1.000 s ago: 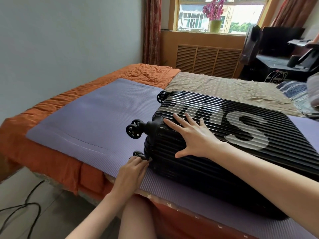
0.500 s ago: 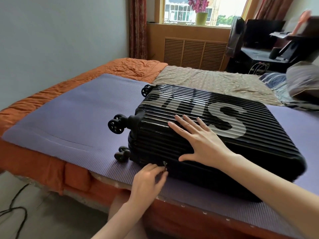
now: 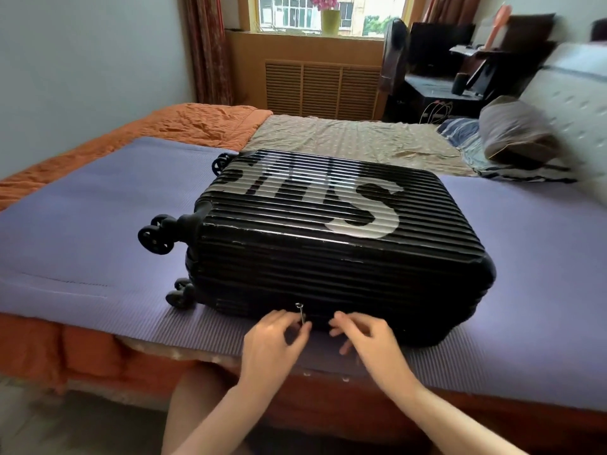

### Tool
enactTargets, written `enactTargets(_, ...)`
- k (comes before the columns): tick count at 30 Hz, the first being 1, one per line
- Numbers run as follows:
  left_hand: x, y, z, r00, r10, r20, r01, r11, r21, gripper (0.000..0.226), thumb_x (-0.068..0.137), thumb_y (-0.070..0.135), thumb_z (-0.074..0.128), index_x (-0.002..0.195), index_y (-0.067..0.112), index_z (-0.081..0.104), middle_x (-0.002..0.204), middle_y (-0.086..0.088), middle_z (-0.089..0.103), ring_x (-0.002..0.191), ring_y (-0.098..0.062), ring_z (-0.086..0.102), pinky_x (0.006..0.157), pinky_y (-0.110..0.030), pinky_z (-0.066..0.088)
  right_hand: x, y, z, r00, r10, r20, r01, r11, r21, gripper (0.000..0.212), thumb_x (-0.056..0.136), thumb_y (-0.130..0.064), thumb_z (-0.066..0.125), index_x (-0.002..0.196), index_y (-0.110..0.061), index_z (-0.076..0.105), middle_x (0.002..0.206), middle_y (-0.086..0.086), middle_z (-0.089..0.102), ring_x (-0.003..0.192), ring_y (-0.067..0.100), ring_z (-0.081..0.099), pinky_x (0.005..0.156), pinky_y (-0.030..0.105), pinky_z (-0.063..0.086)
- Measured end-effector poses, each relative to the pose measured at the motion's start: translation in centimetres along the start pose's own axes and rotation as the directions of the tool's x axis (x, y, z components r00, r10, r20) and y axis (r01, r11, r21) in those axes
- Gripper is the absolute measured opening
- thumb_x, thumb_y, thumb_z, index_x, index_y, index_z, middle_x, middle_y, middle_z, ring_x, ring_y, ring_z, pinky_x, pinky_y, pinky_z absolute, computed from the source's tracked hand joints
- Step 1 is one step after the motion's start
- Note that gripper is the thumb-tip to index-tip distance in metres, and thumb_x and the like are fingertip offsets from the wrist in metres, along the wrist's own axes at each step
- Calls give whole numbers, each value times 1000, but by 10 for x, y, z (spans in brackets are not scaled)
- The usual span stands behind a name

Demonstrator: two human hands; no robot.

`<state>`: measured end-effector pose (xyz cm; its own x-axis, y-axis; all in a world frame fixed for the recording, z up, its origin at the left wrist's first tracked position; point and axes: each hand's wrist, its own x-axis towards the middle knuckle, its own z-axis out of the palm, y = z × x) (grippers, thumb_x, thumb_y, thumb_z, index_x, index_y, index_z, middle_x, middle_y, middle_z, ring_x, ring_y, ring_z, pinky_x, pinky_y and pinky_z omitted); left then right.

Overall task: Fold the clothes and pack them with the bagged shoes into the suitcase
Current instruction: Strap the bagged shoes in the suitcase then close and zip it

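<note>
A black ribbed hard-shell suitcase [image 3: 328, 244] with large white letters lies closed on a purple mat [image 3: 82, 224] on the bed, wheels to the left. My left hand [image 3: 276, 339] pinches a metal zipper pull [image 3: 299, 311] on the suitcase's near side wall. My right hand [image 3: 364, 336] is just to the right of it, blurred, its fingers loosely bent and spread at the same side seam with nothing seen in them. No bagged shoes are visible.
A grey bundle [image 3: 512, 133], blue striped cloth [image 3: 466, 139] and a white patterned cushion [image 3: 571, 103] lie at the bed's right end. An orange quilt [image 3: 197, 126] covers the left corner. A window, radiator cover and desk stand behind.
My right hand left the suitcase lid and came down to the near side seam. My left hand moved right along the seam with the zipper pull. The view shifted right.
</note>
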<state>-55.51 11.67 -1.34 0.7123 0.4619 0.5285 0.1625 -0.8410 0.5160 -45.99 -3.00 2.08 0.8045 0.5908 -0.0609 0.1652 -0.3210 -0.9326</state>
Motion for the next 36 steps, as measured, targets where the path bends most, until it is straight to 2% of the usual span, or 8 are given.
enactTargets(6,-3,3,6,998,58,31,-59,997,39,8,75,27,71,80,20,71,72,11,65,66,-4,61,60,-12,42,10,-18,32,994,93,52,-102,973,206,23,89,-30,65,86,-10,75,78,7,74,66,13,67,44,21,42)
enactTargets(12,-2,1,7,990,96,100,-97,995,-2,32,80,46,51,84,22,72,71,14,63,66,1,57,59,-14,44,5,-10,32,997,75,-22,-68,969,236,5,85,-21,70,87,-23,74,78,-3,75,73,10,71,50,16,45)
enactTargets(16,5,-6,-4,981,55,184,-37,994,-99,36,80,52,50,97,30,73,79,20,63,71,5,57,59,-18,48,7,-3,36,996,0,-88,7,997,79,7,87,-25,68,90,-27,75,77,-9,73,73,6,69,67,26,55)
enactTargets(19,13,-9,-23,995,41,91,-35,997,-73,31,85,46,50,97,30,73,88,19,66,78,3,61,67,-22,51,5,1,40,992,-80,-98,59,979,-195,17,92,-32,60,103,-28,72,79,-10,72,67,4,67,71,27,55)
enactTargets(22,28,2,-46,973,198,-119,-198,980,16,21,90,27,58,102,19,73,89,10,65,84,-7,60,77,-20,50,4,1,44,986,-132,-98,81,912,-402,22,94,-35,55,112,-32,68,84,-11,72,71,7,67,73,25,54)
enactTargets(25,48,22,-58,903,370,-218,-360,929,85,23,88,18,64,111,16,70,104,4,64,101,-15,57,91,-27,45,4,-1,44,979,-134,-151,58,904,-424,18,93,-39,55,100,-32,70,79,-13,70,66,6,66,69,25,54)
enactTargets(30,82,36,-44,914,403,42,-405,905,129,58,86,45,56,138,21,46,145,3,42,139,-15,31,116,-38,18,0,-2,46,966,-143,-216,33,894,-448,18,93,-40,54,94,-30,68,72,-11,70,66,8,67,70,27,54)
enactTargets(36,92,38,-33,931,353,90,-365,907,210,69,77,55,60,138,23,47,133,3,48,127,-18,39,114,-39,17,-9,13,26,942,-120,-312,-24,907,-421,16,91,-39,56,87,-30,69,66,-11,67,57,7,64,67,28,53)
